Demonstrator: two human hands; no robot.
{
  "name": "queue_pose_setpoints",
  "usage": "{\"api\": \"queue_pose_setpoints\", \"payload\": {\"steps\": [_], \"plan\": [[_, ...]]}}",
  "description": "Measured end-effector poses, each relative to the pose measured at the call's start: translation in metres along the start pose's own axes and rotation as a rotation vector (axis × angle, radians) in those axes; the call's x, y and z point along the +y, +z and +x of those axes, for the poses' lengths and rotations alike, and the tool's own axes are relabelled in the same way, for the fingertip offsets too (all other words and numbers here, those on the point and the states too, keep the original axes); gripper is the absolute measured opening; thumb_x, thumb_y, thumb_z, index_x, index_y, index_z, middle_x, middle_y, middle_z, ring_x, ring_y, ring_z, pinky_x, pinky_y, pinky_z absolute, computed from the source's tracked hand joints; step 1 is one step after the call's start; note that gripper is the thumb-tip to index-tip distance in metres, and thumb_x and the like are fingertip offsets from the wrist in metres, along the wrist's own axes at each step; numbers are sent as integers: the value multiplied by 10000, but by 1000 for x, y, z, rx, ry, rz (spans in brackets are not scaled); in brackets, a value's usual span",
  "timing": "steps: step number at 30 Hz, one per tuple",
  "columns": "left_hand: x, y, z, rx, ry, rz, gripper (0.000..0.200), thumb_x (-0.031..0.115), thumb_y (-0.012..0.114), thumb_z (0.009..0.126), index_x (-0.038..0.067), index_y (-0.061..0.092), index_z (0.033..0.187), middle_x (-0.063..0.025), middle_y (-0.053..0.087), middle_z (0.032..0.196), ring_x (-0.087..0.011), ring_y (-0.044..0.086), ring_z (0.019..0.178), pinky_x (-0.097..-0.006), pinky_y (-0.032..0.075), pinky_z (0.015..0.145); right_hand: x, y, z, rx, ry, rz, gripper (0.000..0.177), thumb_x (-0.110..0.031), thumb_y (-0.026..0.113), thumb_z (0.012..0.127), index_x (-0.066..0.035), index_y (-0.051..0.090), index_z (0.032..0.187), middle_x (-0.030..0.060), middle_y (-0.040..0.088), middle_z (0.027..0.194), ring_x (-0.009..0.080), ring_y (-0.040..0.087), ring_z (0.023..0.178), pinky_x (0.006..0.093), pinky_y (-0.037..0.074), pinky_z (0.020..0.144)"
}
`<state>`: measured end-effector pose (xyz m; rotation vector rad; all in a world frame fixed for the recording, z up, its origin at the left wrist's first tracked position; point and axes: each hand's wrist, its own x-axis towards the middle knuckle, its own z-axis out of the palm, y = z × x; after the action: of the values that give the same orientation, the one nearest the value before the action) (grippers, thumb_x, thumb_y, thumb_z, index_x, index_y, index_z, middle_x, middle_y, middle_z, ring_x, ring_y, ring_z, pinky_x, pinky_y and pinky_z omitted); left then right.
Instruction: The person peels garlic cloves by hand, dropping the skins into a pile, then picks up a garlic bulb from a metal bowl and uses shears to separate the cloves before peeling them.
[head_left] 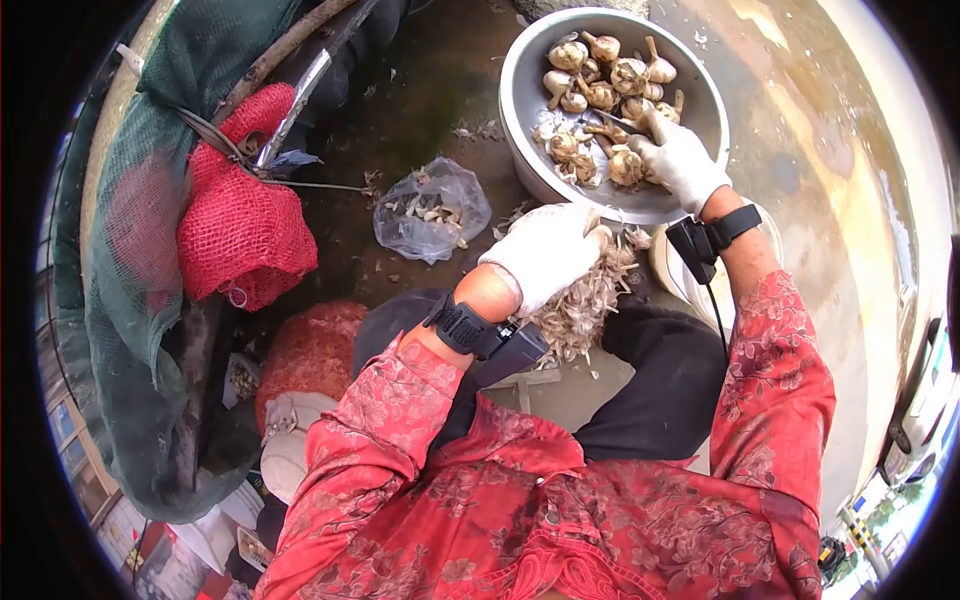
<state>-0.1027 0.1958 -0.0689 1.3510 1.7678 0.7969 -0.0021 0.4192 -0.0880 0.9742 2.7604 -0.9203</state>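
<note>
My right hand [678, 162], in a white glove, reaches over the near right rim of a metal basin [517, 110]. Its fingers are closed around a thin, dark, blade-like tool [612, 120] that points left over the garlic. Several garlic bulbs [628, 77] with short stems lie in the basin, along with loose pale skins [553, 125]. Also gloved in white, my left hand [548, 250] is just outside the near rim, its fingers curled. Whatever it may hold is hidden. Below it is a heap of dry garlic trimmings [577, 318].
A clear plastic bag [432, 208] holding pale pieces lies left of the basin. Further left are a red mesh sack [243, 225] and green netting [130, 260]. A pale bucket [676, 268] stands partly under my right forearm. Scraps litter the wet ground.
</note>
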Motion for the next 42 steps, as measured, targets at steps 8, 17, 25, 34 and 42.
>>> {"api": "queue_pose_setpoints", "payload": {"steps": [8,17,25,34,42], "plan": [[3,-7,7,-57,-9,-17,283,268,487,919,3,564,980,-228,596,922,-401,572,900,-443,450,784,-37,-2,6,-196,98,-387,403,-337,649,831,-26,580,1079,227,646,1027,370,615,994,424,479,850],[7,-10,10,-38,-11,-23,317,296,479,918,-5,577,938,-236,607,897,-403,580,889,-443,451,774,-29,32,1,-157,32,-492,499,-375,719,755,-19,568,1069,230,650,1005,357,635,955,431,496,834],[6,-7,13,169,-155,-247,342,341,517,947,3,549,979,-179,612,902,-314,618,819,-417,482,741,-34,-18,-18,-31,153,200,705,-505,728,740,79,556,1096,216,657,973,290,650,891,365,497,789],[12,-5,14,-1,-137,-1616,340,350,438,997,52,535,1130,-58,622,991,-180,627,851,-365,531,754,-105,7,-100,74,165,1044,456,-341,641,904,35,559,1148,58,620,984,121,560,913,264,463,792],[3,-20,-4,204,-233,-1188,318,355,454,983,111,555,1158,-28,620,965,-100,552,713,-235,420,561,-91,11,-113,67,356,1054,339,-373,488,988,-62,623,989,-21,576,806,57,490,684,211,410,631]]}}
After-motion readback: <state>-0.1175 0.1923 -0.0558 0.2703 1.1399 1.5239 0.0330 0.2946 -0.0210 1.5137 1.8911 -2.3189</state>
